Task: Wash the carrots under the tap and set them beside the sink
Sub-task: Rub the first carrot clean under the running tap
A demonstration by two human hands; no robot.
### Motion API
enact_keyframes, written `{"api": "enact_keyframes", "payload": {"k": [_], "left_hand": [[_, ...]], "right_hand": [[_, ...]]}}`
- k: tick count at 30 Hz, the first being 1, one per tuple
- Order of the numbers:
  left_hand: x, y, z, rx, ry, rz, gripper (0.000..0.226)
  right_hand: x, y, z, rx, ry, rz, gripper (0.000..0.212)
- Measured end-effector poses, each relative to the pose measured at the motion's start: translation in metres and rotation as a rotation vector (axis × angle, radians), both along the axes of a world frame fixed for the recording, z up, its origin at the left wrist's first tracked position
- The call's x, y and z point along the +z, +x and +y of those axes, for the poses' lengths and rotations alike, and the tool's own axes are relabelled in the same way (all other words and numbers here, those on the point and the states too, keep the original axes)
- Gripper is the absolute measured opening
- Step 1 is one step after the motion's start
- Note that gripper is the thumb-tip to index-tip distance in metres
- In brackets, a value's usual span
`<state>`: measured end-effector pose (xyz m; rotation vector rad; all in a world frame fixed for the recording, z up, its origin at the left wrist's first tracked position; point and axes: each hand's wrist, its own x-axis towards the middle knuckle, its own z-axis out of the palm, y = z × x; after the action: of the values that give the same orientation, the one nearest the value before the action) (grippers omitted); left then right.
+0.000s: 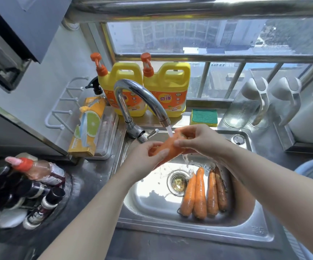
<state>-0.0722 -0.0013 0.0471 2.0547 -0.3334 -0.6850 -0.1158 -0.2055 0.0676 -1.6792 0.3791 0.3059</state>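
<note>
Both hands hold one orange carrot (167,150) over the stainless steel sink (148,205), right under the spout of the curved chrome tap (138,96). It sits there so that the white stream of water (170,131) lands on it and the run-off falls into the basin, not onto the counter.

The left hand (144,162) grips the carrot's lower end, with its fingers curled underneath and its thumb laid along the top. The right hand (198,139) wraps its curled fingers and thumb round the upper end, just where the water strikes. Holding both ends probably lets the person turn and rub the carrot under the flow.

The carrot's long axis slants from about 7 o'clock, at the left hand, up to about 1 o'clock, at the right hand. Both ends are covered by fingers, so I cannot tell which end is the tip.

Four more wet orange carrots (200,192) lie side by side on the basin floor, touching one another, at about 4 o'clock from the round metal drain strainer (177,182). They probably wait there, within easy reach, for their turn under the tap. Their long axes run roughly from 12 to 6 o'clock, and the broader ends seem to point to 6 o'clock, toward the person.

No carrot can be seen on the steel counter (95,175) at 9 o'clock from the sink, so the setting aside appears not to have begun.
</note>
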Motion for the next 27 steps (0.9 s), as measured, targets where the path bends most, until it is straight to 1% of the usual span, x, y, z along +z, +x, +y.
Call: {"api": "enact_keyframes", "payload": {"k": [3,7,10,12,13,16,19,20,23,25,26,27], "left_hand": [[0.002,-0.006,-0.010,-0.057,0.009,-0.014,0.024],[0.003,-0.005,-0.018,0.001,-0.012,0.050,0.033],[0.007,-0.003,-0.028,0.126,-0.021,0.116,0.043],[0.010,-0.004,-0.032,0.191,-0.041,0.175,0.044],[0.010,-0.006,-0.033,0.190,-0.042,0.173,0.044],[0.001,-0.013,-0.029,0.063,-0.072,0.159,0.042],[-0.008,-0.019,-0.025,0.014,-0.106,0.203,0.036],[-0.009,-0.020,-0.024,0.019,-0.129,0.203,0.034],[-0.012,-0.018,-0.021,0.028,-0.197,0.205,0.029],[-0.014,-0.018,-0.021,0.019,-0.194,0.185,0.034],[-0.015,-0.019,-0.021,0.011,-0.168,0.158,0.039],[-0.018,-0.021,-0.022,0.006,-0.140,0.125,0.045]], "right_hand": [[-0.003,-0.002,0.003,0.022,-0.035,-0.017,0.022],[-0.007,-0.001,0.003,0.056,-0.048,-0.039,0.020],[-0.009,0.001,0.003,0.017,-0.091,-0.080,0.037],[-0.007,0.003,0.002,-0.006,-0.135,-0.104,0.041],[-0.007,0.003,0.003,-0.020,-0.147,-0.110,0.042],[-0.005,0.001,0.008,-0.079,-0.185,-0.151,0.045],[-0.008,0.001,0.012,-0.074,-0.184,-0.172,0.062],[-0.007,0.000,0.013,-0.059,-0.185,-0.166,0.063],[-0.004,-0.003,0.012,-0.004,-0.195,-0.124,0.061],[-0.003,-0.005,0.011,0.008,-0.199,-0.091,0.061],[-0.002,-0.005,0.011,0.009,-0.208,-0.095,0.053],[-0.001,-0.006,0.012,0.005,-0.234,-0.114,0.040]]}}
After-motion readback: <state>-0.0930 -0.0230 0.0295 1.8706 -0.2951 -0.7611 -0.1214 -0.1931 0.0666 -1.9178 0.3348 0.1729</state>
